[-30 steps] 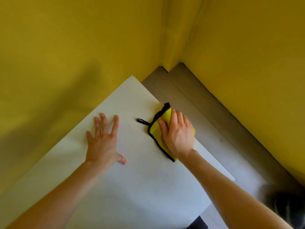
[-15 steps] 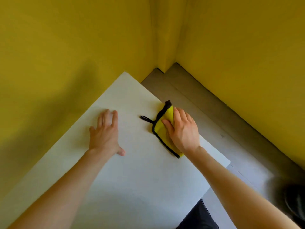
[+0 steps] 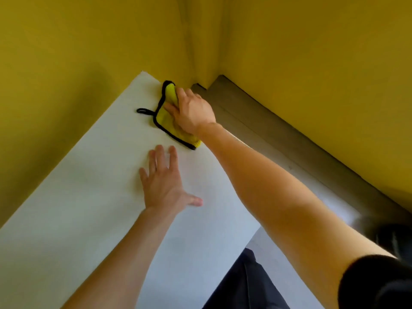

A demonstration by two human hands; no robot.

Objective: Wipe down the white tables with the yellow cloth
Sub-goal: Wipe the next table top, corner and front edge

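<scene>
A yellow cloth (image 3: 166, 118) with black edging and a black loop lies on the white table (image 3: 95, 197), near its far right edge by the far corner. My right hand (image 3: 192, 111) presses flat on top of the cloth, fingers pointing toward the corner, and covers its right half. My left hand (image 3: 163, 181) rests flat on the tabletop nearer to me, fingers spread, holding nothing.
Yellow walls (image 3: 78, 52) close in on the table's left side and behind the corner. A strip of wooden floor (image 3: 267, 134) runs along the right wall. A lower white surface (image 3: 334, 208) sits right of the table. A dark object (image 3: 392, 239) lies at the right edge.
My right hand has slid the cloth along the table's right edge toward the far corner. My left hand stays flat on the table; the view has shifted forward.
</scene>
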